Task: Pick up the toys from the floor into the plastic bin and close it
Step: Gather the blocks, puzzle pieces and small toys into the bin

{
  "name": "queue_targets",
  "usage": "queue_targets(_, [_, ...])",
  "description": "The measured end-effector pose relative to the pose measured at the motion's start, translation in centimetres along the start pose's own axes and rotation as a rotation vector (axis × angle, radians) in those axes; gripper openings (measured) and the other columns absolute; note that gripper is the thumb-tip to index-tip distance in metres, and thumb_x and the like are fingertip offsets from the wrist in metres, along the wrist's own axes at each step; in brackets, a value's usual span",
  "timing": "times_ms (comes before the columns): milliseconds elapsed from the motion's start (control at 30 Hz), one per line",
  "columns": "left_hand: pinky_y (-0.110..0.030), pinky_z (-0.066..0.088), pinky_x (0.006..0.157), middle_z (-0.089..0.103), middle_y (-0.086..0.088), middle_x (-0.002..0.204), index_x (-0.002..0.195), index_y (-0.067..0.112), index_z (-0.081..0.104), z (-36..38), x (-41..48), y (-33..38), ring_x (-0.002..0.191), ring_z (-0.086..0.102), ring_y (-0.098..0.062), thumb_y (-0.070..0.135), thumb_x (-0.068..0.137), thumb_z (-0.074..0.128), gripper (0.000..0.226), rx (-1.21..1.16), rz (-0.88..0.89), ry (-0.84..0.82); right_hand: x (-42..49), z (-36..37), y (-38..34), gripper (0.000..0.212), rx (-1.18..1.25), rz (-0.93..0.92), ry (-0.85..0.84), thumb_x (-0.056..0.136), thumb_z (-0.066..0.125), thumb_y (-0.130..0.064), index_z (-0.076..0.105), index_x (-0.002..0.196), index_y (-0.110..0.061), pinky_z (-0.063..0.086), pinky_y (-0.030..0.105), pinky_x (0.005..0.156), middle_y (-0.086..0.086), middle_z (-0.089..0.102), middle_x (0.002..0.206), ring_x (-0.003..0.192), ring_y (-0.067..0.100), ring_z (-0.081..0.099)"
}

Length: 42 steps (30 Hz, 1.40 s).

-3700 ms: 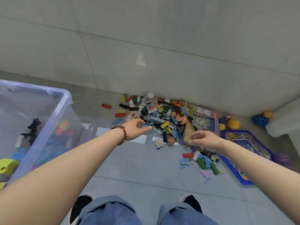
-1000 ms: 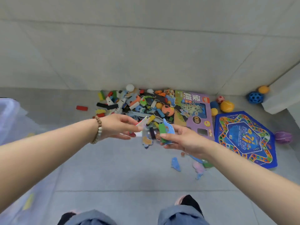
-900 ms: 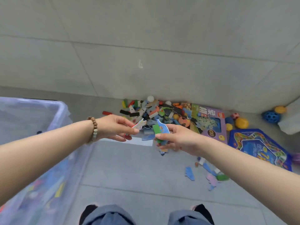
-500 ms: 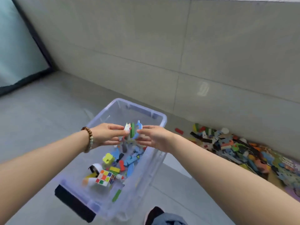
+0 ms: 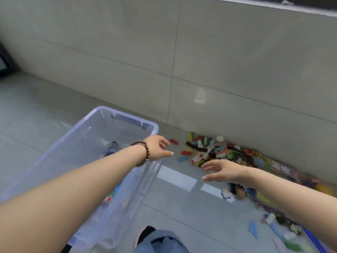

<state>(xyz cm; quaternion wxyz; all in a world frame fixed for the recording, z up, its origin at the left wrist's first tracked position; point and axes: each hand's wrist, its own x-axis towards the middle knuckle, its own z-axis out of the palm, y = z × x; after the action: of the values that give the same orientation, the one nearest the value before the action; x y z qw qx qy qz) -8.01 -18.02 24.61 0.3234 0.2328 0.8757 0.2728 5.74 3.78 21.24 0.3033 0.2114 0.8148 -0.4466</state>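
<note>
Head view: you stand on a grey tiled floor (image 5: 182, 216) that meets a wall (image 5: 127, 52) of large grey panels. A dark frame cuts in at the far left edge. The plastic bin (image 5: 127, 118), clear with a bluish tint, sits on the floor at your left with its top open. A few coloured pieces (image 5: 109, 199) show dimly through its side.

The toys (image 5: 215, 152) lie in a heap along the foot of the wall to the right of the bin. They are mostly small blocks and flat shapes, with a white ball (image 5: 220, 138) at the back. A red block (image 5: 173, 141) lies apart on the bin side of the heap. More flat pieces (image 5: 253, 229) are scattered at the lower right, blurred. Your knee (image 5: 162, 241) in blue denim shows at the bottom edge.

Your left arm reaches across the bin, a bead bracelet (image 5: 144, 152) on the wrist. Your left hand (image 5: 158, 148) is over the bin's right rim near the far corner, fingers pointing at the heap. The fingers are loosely spread and hold nothing.

Your right hand (image 5: 222, 171) hovers above the floor just short of the heap, thumb lowest and fingers stretched leftward. It too is slack and empty, touching nothing.
</note>
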Motion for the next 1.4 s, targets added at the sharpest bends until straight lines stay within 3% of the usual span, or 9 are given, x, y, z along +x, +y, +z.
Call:
queue_targets(167, [-0.032,0.041,0.102,0.05,-0.002,0.137,0.135,0.018,0.046,9.8,4.0,6.9,0.121,0.051,-0.019,0.039,0.086,0.062,0.056,0.22,0.095,-0.259,-3.3,-3.2,12.9,0.09,-0.071,0.19,0.151,0.076,0.074,-0.04,0.023,0.147,-0.02,0.026,0.029,0.112,-0.001,0.026,0.153,0.14,0.017,0.029])
queue_targets(367, [-0.033,0.041,0.102,0.049,-0.002,0.137,0.133,0.021,0.046,21.5,8.9,9.4,0.122,0.049,-0.02,0.037,0.086,0.061,0.052,0.343,0.117,-0.399,-5.3,-3.3,26.5,0.08,0.032,0.318,0.28,0.077,0.075,-0.031,0.033,0.144,-0.016,0.03,0.021,0.102,0.002,0.035,0.148,0.133,0.017,0.038])
queue_targets(500, [-0.032,0.042,0.101,0.05,-0.001,0.134,0.131,0.021,0.048,29.9,10.8,9.6,0.119,0.051,-0.02,0.035,0.085,0.063,0.05,0.362,0.153,-0.459,-5.7,-0.8,34.6,0.077,0.105,0.379,0.401,0.075,0.077,-0.031,0.038,0.14,-0.013,0.029,0.025,0.106,0.007,0.036,0.146,0.134,0.021,0.036])
queue_targets(633, [-0.033,0.043,0.1,0.043,0.0,0.136,0.134,0.028,0.042,37.0,12.0,9.5,0.118,0.05,-0.019,0.036,0.082,0.067,0.058,0.407,0.245,-0.517,-5.1,2.8,40.1,0.086,0.138,0.347,0.53,0.067,0.082,-0.033,0.038,0.139,-0.018,0.02,0.021,0.109,0.005,0.031,0.147,0.137,0.019,0.028])
queue_targets(833, [-0.035,0.041,0.1,0.034,0.0,0.134,0.136,0.025,0.036,43.9,12.6,9.0,0.12,0.043,-0.021,0.04,0.076,0.07,0.07,0.447,0.243,-0.461,-3.3,5.0,43.2,0.085,0.189,0.262,0.74,0.066,0.083,-0.029,0.039,0.138,-0.02,0.017,0.013,0.103,-0.001,0.03,0.141,0.133,0.014,0.028])
queue_targets(1067, [-0.029,0.044,0.088,0.042,0.002,0.112,0.114,0.021,0.045,45.5,13.2,8.5,0.102,0.047,-0.019,0.033,0.071,0.076,0.054,0.396,0.27,-0.37,-2.6,7.0,42.5,0.08,0.214,0.238,0.871,0.065,0.085,-0.026,0.04,0.13,-0.017,0.023,0.008,0.092,-0.006,0.033,0.124,0.115,0.005,0.033])
queue_targets(1200, [-0.029,0.044,0.082,0.041,0.004,0.107,0.104,0.02,0.046,45.1,13.5,8.0,0.096,0.045,-0.017,0.037,0.074,0.073,0.044,0.44,0.339,-0.369,-2.4,7.8,42.3,0.069,0.3,0.233,0.848,0.072,0.08,-0.019,0.04,0.128,-0.018,0.026,0.004,0.089,-0.009,0.039,0.118,0.111,0.003,0.036])
queue_targets(1300, [-0.026,0.042,0.079,0.045,0.003,0.105,0.102,0.022,0.043,44.4,13.6,8.0,0.093,0.044,-0.015,0.038,0.078,0.069,0.039,0.471,0.354,-0.401,-2.5,8.0,42.5,0.046,0.216,0.227,0.812,0.076,0.075,-0.019,0.051,0.115,-0.02,0.038,0.014,0.091,-0.011,0.048,0.107,0.105,0.004,0.039])
queue_targets(1400, [-0.029,0.044,0.09,0.046,0.001,0.117,0.119,0.022,0.043,44.3,13.9,8.2,0.106,0.046,-0.017,0.037,0.084,0.064,0.044,0.521,0.387,-0.467,-2.6,7.9,42.5,0.038,0.234,0.235,0.825,0.076,0.075,-0.02,0.054,0.107,-0.022,0.046,0.027,0.092,-0.01,0.052,0.103,0.103,0.007,0.045])
